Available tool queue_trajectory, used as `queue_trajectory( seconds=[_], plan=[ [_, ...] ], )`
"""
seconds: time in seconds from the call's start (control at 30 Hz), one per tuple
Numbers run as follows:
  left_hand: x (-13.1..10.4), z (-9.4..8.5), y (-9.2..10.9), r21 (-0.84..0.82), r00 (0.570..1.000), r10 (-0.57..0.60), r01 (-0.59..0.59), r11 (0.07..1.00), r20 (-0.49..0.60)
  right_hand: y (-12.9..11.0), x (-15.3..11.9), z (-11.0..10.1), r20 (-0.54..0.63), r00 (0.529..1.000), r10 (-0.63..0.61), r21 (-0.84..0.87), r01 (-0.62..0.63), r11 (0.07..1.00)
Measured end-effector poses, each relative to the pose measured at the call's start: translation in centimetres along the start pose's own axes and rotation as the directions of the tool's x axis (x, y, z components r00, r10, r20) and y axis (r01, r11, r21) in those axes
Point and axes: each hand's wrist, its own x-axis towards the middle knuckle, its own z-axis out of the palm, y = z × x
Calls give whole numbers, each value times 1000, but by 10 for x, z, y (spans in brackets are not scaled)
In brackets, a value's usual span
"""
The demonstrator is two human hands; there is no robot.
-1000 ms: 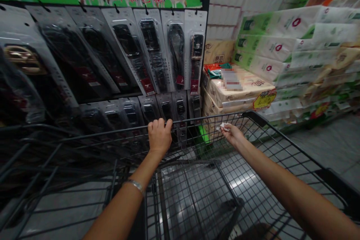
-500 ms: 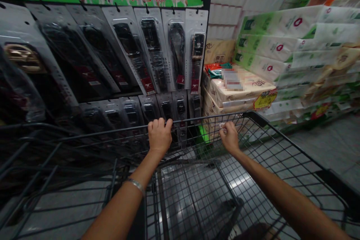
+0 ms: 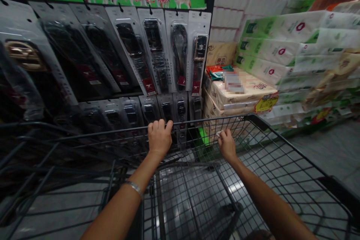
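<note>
My left hand [image 3: 159, 138] is wrapped over the far top rail of a black wire shopping cart [image 3: 255, 120], and a silver bracelet [image 3: 134, 188] circles that wrist. To the right, my right hand [image 3: 227, 146] is closed in a pinch just below the rail, by the cart's far mesh wall. A small crumpled white wipe or tissue [image 3: 218, 134] pokes out from its fingers. Whether the wipe touches the wires, I cannot tell. Both forearms reach across the cart basket.
Packaged belts [image 3: 154, 48] hang in rows behind the cart, under a green banner [image 3: 180, 2] with wolves. Beige tissue packs [image 3: 244, 99] with a yellow price tag [image 3: 266, 102] are stacked at the right, beside green and white packs [image 3: 281, 52]. Tiled floor [image 3: 329, 153] shows right of the cart.
My right hand has moved slightly down and left with the wipe, a little further below the rail. My left hand stays on the rail. The view has shifted slightly.
</note>
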Motion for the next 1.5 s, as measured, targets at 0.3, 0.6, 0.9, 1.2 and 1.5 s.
queue_trajectory(
  seconds=[0.3, 0.6, 0.9, 1.2, 1.5],
  plan=[
    [-1, 0, 0, 12, 999, 15, -15, 1000, -42, 2, -13, 6, 135, 990, 36, -60, -28, 998],
    [-2, 1, 0, 9, 998, 24, -23, 1000, -50, 10, -30, 24, 235, 783, 575, 167, -616, 770],
    [-3, 2, 1, -5, 996, 25, -26, 1000, -85, -29, -20, 64, 366, 411, 835, 677, -733, 64],
    [-4, 7, 2, -5, 991, 28, -29, 1000, -130, -50, -30, 74, 507, 364, 781, 713, -687, -142],
    [-5, 6, 3, -1, 991, 25, -26, 1000, -130, -113, -57, 99, 638, 386, 666, 667, -709, -228]
  ],
)
